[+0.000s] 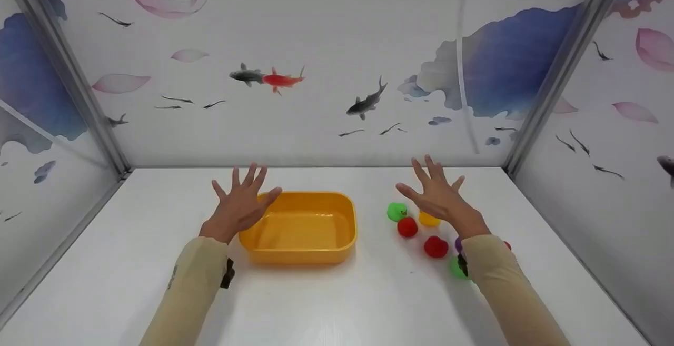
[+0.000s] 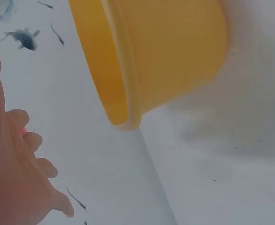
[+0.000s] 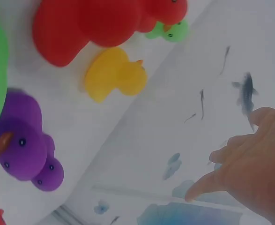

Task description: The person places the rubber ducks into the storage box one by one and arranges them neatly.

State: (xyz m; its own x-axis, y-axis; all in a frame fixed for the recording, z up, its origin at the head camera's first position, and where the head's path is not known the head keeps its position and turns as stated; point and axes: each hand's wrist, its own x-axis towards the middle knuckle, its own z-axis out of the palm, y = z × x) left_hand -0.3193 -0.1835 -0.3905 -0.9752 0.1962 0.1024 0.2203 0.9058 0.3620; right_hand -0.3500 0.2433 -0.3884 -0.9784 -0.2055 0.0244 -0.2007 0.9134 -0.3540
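Observation:
My left hand hovers at the left edge of a yellow plastic basin, fingers spread and holding nothing. In the left wrist view the basin stands beside that hand. With its fingers spread too, my right hand is raised above a group of rubber ducks. Among them are a green duck, red ducks and a yellow duck. The right wrist view shows purple ducks and the yellow duck, apart from the right hand. My right forearm partly hides some ducks.
A white table lies under everything. Printed panels with fish and petals enclose it: a back wall and side walls, joined by metal corner posts. Another green duck is beside the right sleeve.

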